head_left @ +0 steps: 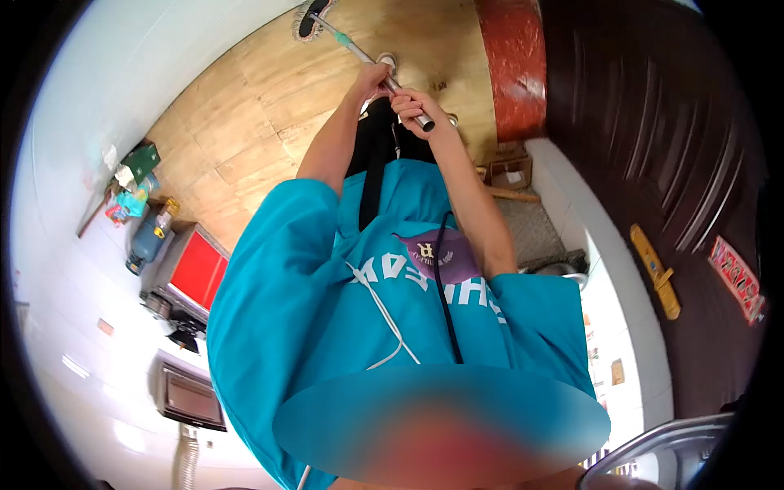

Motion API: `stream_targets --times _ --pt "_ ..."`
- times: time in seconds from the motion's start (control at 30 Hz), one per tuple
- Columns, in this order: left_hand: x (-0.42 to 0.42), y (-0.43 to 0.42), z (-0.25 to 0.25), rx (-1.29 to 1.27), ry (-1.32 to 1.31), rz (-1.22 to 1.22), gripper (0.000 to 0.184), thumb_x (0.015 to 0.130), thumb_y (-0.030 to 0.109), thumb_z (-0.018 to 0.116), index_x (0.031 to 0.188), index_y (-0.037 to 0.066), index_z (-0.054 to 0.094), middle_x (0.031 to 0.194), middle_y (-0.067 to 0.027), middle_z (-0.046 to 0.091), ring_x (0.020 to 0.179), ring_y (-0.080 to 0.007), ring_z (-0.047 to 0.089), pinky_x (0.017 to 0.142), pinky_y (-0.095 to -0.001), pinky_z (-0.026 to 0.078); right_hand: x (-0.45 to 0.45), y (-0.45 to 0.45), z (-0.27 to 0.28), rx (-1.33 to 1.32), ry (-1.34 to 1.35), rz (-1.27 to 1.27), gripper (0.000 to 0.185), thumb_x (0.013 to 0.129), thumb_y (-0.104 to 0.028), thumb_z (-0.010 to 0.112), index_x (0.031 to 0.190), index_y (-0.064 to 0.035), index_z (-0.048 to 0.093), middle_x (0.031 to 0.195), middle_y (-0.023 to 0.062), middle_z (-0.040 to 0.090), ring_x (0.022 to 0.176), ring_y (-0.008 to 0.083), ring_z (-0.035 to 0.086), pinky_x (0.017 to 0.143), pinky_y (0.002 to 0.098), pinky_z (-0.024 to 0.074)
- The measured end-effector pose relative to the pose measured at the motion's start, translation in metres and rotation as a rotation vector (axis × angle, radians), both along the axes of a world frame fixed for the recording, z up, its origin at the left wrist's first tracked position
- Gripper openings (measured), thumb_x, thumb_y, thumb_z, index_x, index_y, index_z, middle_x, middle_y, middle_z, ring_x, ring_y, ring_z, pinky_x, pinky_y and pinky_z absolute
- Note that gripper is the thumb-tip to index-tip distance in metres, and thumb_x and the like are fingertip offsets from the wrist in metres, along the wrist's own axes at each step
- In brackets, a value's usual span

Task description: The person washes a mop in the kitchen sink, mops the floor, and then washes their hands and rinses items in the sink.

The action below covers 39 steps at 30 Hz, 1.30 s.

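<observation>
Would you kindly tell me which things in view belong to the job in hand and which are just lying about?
In use, by the look of it:
mop, held in the left hand and, nearer its end, the right hand
floor beneath it

Apparently just lying about:
green box
blue cylinder
brown box

We see one long-handled mop (360, 53), its straight pole silvery, with a pale green collar (341, 38) toward the far end; its head (308, 24) is a dark oblong pad edged with grey-white fringe; we see the pole slanting, its dark round near end toward the body, its head farthest off, over the floor (220, 122) close to the pale wall (98, 98); we find it gripped by the left hand (374, 77) and, nearer that end, the right hand (416, 106).
</observation>
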<state>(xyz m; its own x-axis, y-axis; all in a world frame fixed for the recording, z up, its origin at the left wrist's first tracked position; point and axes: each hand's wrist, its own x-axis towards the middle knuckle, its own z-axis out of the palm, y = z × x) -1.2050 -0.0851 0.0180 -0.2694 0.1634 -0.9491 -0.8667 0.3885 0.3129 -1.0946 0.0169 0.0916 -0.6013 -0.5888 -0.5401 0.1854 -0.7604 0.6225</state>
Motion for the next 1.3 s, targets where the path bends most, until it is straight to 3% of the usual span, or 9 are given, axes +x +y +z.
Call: stream_targets --times 0.3,0.5,0.63,0.73,0.83,0.9,0.97,1.07,1.3 --pt "0.108 0.038 -0.002 0.031 -0.050 -0.376 0.012 0.069 0.008 0.059 0.070 -0.001 0.051 0.061 -0.0090 0.050 0.048 -0.0224 0.053 0.041 -0.0399 0.049 0.135 0.005 0.029 0.116 -0.043 -0.290 0.011 0.088 -0.008 0.046 0.085 0.0028 0.045 0.059 -0.0012 0.041 0.041 0.0036 0.038 0.033 0.0170 0.0311" --pt "0.222 0.075 -0.005 0.174 -0.195 -0.565 0.012 0.070 0.010 0.061 0.070 -0.001 0.058 0.062 -0.0115 0.058 0.051 -0.0215 0.060 0.046 -0.0347 0.051 0.249 0.030 0.069 0.080 -0.089 -0.476 0.015 0.091 -0.010 0.044 0.092 0.0042 0.042 0.061 -0.0012 0.039 0.040 0.0031 0.036 0.032 0.0161 0.0326" --pt "0.301 0.109 0.022 0.042 -0.221 -0.758 0.007 0.071 0.008 0.058 0.067 0.004 0.055 0.061 -0.0075 0.057 0.053 -0.0204 0.059 0.050 -0.0359 0.053 0.324 0.036 0.097 0.007 -0.210 -0.609 0.013 0.089 -0.011 0.048 0.088 0.0016 0.044 0.060 -0.0019 0.040 0.042 0.0037 0.036 0.034 0.0167 0.0308" --pt "0.358 0.108 0.005 0.183 -0.338 -0.787 0.008 0.071 0.010 0.058 0.064 0.006 0.054 0.060 -0.0053 0.055 0.050 -0.0186 0.056 0.047 -0.0361 0.053 0.367 0.032 0.115 0.002 -0.262 -0.716 0.017 0.091 -0.014 0.047 0.093 0.0026 0.045 0.061 -0.0019 0.039 0.042 0.0033 0.037 0.034 0.0172 0.0319" --pt "0.386 0.114 0.033 0.177 -0.354 -0.941 0.005 0.071 0.009 0.056 0.067 0.005 0.056 0.058 -0.0036 0.053 0.048 -0.0186 0.055 0.047 -0.0363 0.053 0.390 0.022 0.134 0.116 -0.309 -0.718 0.020 0.092 -0.016 0.046 0.096 0.0027 0.045 0.061 -0.0022 0.039 0.042 0.0028 0.036 0.033 0.0168 0.0316" --pt "0.390 0.115 0.056 0.162 -0.364 -0.970 0.010 0.068 0.011 0.057 0.062 0.003 0.056 0.055 -0.0041 0.053 0.049 -0.0181 0.054 0.046 -0.0335 0.049 0.394 0.010 0.138 0.169 -0.335 -0.723 0.022 0.092 -0.018 0.046 0.097 0.0028 0.045 0.060 -0.0027 0.039 0.041 0.0024 0.036 0.033 0.0165 0.0313" --pt "0.385 0.117 0.073 0.182 -0.046 -1.190 0.017 0.066 0.008 0.057 0.052 0.000 0.054 0.053 -0.0119 0.056 0.046 -0.0229 0.058 0.040 -0.0343 0.049 0.387 0.006 0.143 0.227 -0.314 -0.596 0.024 0.093 -0.021 0.044 0.097 0.0033 0.045 0.060 -0.0029 0.038 0.041 0.0017 0.035 0.032 0.0164 0.0310" --pt "0.359 0.127 0.109 0.161 0.000 -1.270 0.021 0.066 0.009 0.053 0.048 -0.002 0.057 0.052 -0.0124 0.059 0.048 -0.0208 0.059 0.045 -0.0336 0.049 0.368 0.002 0.147 0.139 -0.248 -0.702 0.027 0.094 -0.021 0.041 0.102 0.0052 0.044 0.060 -0.0022 0.037 0.038 0.0023 0.034 0.031 0.0167 0.0296" --pt "0.296 0.106 0.090 0.182 -0.004 -1.282 0.021 0.066 0.009 0.052 0.052 -0.005 0.059 0.054 -0.0151 0.059 0.054 -0.0238 0.061 0.051 -0.0355 0.049 0.304 -0.018 0.150 0.112 -0.081 -0.756 0.028 0.094 -0.023 0.041 0.095 0.0045 0.045 0.054 -0.0033 0.036 0.036 0.0017 0.032 0.031 0.0160 0.0297"
